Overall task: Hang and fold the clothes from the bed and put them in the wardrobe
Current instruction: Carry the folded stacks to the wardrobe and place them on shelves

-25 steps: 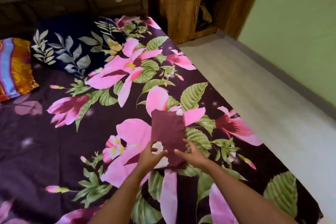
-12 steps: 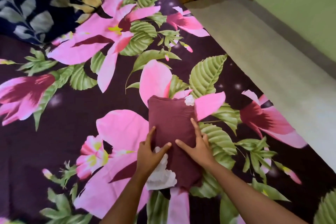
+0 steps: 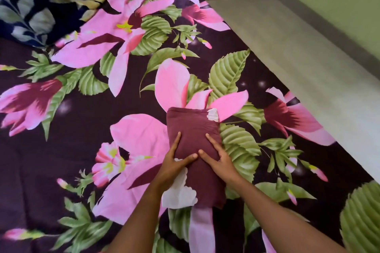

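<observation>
Your left hand [image 3: 173, 163] and right hand [image 3: 219, 160] press flat, fingers spread and gripping nothing, on the folded maroon garment [image 3: 193, 127] lying between them on the bed [image 3: 51, 160], its long axis running straight away from you.

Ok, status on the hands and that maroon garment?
Both open: left hand and right hand press flat on the folded maroon garment. Garment lies on floral bedsheet. Nothing seen in the way.
</observation>
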The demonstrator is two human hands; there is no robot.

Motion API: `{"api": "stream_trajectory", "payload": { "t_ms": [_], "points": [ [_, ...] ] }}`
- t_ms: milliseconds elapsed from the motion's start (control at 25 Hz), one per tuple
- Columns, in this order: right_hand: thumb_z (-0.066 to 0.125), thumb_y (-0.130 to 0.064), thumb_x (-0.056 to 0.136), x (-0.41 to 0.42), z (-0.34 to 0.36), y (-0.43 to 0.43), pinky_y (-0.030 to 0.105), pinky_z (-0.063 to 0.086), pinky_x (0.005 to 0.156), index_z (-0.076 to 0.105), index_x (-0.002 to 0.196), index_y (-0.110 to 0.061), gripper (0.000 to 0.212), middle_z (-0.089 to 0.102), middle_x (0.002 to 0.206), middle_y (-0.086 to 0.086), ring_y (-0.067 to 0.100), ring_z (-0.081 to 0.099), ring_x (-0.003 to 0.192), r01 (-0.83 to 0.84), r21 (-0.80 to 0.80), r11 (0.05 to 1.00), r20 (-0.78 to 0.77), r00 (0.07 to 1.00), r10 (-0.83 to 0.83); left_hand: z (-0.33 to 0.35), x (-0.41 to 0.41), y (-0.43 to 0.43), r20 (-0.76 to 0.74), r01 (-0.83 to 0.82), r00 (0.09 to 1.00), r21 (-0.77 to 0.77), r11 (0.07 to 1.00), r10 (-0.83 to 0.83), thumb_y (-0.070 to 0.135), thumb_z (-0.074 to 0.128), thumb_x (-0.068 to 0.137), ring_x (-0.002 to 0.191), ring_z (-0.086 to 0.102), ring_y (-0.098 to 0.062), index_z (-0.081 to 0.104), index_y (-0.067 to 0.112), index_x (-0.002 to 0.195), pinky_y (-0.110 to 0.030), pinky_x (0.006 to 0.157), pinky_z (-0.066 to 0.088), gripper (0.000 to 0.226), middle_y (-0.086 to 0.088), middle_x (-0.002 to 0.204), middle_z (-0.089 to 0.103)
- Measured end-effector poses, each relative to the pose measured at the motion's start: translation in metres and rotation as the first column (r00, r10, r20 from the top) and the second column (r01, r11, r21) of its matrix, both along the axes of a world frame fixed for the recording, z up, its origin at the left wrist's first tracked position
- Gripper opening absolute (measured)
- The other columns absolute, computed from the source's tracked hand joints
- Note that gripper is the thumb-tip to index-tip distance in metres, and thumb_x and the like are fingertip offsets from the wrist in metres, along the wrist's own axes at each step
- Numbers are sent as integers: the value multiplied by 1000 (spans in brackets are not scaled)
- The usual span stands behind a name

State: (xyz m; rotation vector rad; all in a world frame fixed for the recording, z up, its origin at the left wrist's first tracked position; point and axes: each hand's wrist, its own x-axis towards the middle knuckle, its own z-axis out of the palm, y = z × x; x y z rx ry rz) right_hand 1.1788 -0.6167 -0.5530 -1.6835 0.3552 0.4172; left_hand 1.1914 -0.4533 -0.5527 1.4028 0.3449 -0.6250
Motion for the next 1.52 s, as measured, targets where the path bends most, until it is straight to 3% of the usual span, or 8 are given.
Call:
{"api": "stream_trajectory", "payload": {
  "t_ms": [280,480,600,880,1040,1240,1360,1520],
  "points": [
    [72,-14,83,-107,83,-17,1,36,91,57,128,-19,47,56,127,-5,4,51,118,230,-41,972,6,973,-230,81,-91,-26,-34,56,998,67,996,-54,9,77,74,104,65,-11,40,31,140,-34,87,55,79,-4,119,64],
    [73,-17,81,-194,153,-59,1,34,94,57,123,-29,46,55,122,-15,0,50,117,333,-111,936,89,942,-324,156,-163,-78,49,131,990,42,990,-133,3,73,77,90,63,10,39,27,139,-13,70,51,74,7,120,56],
    [73,-17,81,-253,197,-102,8,35,100,57,122,-28,45,55,123,-19,-5,51,116,458,-160,874,176,885,-432,196,-202,-123,122,295,945,69,953,-302,12,78,73,103,61,0,40,34,136,-24,84,54,76,2,129,55],
    [71,-28,82,-427,299,-201,3,36,94,54,124,-37,47,53,127,-20,-9,50,114,759,-160,631,339,642,-687,296,-320,-255,354,642,686,117,758,-635,24,79,70,111,55,-2,39,36,138,-28,95,49,79,15,127,48],
    [68,-34,82,-563,335,-239,1,41,83,52,128,-39,49,50,126,-19,-10,50,107,898,-137,417,401,435,-806,337,-433,-328,435,803,474,144,578,-766,24,78,71,108,48,3,37,41,135,-11,86,49,78,18,127,41],
    [70,-33,81,-747,367,-264,12,42,96,55,124,-39,46,53,124,-20,0,52,115,986,-113,120,450,159,-879,372,-602,-397,457,918,246,173,357,-855,35,83,62,114,57,-22,43,47,130,-37,97,49,79,-16,133,51],
    [72,-30,81,-848,383,-279,6,41,92,58,126,-33,47,55,123,-18,1,52,115,994,-110,-6,469,47,-882,386,-701,-426,470,957,187,111,267,-863,49,84,50,114,58,-19,45,52,124,-41,96,50,83,-10,130,54],
    [72,-29,82,-923,395,-286,19,42,100,59,124,-35,45,56,126,-15,0,53,116,992,-72,-105,465,-60,-883,398,-779,-451,508,972,88,142,185,-857,30,80,64,115,54,-14,42,33,137,-36,97,49,82,0,136,48]
  ]
}}
